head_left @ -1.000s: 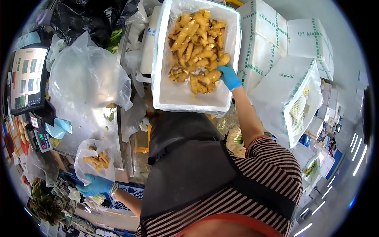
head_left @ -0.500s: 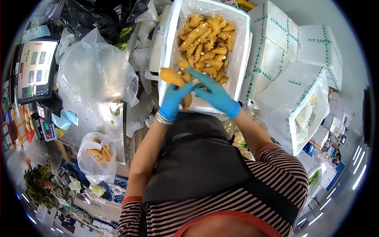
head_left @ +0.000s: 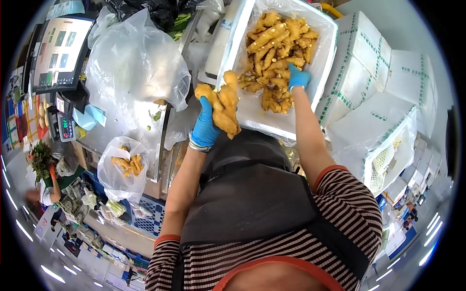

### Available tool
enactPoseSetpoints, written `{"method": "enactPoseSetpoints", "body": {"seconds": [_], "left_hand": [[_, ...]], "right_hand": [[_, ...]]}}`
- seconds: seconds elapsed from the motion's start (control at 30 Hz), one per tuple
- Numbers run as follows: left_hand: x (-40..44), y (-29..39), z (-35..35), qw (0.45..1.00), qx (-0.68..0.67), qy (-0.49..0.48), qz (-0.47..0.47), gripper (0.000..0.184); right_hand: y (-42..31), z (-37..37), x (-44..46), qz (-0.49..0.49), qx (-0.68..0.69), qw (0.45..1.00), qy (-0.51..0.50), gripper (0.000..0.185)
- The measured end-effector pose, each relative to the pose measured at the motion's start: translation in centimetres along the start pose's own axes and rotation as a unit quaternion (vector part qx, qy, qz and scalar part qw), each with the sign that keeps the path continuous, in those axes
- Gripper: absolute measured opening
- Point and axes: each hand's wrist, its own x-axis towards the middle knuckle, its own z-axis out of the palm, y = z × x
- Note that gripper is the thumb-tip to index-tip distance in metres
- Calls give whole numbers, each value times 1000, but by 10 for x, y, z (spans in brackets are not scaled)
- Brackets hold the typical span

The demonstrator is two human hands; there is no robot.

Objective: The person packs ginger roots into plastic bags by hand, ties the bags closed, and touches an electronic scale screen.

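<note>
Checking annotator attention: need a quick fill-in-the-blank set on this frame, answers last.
The left hand holds ____.
The ____ hand is inside the white box.
Both gloves are coloured ____.
The small display's digits glow ____.

Missing words: ginger; right; blue; green.

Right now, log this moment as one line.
left hand: holds large ginger piece | right hand: at ginger pile in white box | clear bag: holds ginger pieces, at person's left
</note>
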Motion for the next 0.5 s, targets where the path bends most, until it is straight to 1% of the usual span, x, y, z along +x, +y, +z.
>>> {"method": "enactPoseSetpoints", "body": {"seconds": [0.07, 0.1, 0.13, 0.17, 0.2, 0.23, 0.3, 0.4, 0.5], "left_hand": [[-4, -1, -3, 999, 38, -13, 30, 84], [-9, 0, 5, 997, 56, -12, 51, 81], [-15, 3, 11, 995, 73, -11, 74, 78], [-22, 9, 14, 993, 82, -3, 79, 66], [-27, 15, 10, 991, 91, 13, 93, 61], [-33, 19, 5, 989, 100, 29, 108, 57], [-50, 23, 6, 983, 92, 64, 143, 49], [-73, 29, -13, 969, 130, 102, 185, 49], [-85, 31, -28, 962, 152, 110, 198, 51]], "right_hand": [[10, 13, -28, -23, 47, 997, 60, 46], [18, 16, -23, 7, 155, 988, 20, 48], [25, 10, -14, 26, 189, 981, -16, 49], [24, 0, -11, 46, 221, 973, -52, 49], [18, -6, -8, 64, 254, 961, -91, 49], [-11, -26, -23, 36, 252, 961, -111, 44], [-47, -67, -46, 22, 255, 950, -179, 42], [-95, -101, -75, 21, 240, 933, -267, 38], [-131, -101, -109, -2, 215, 916, -339, 35]]}}
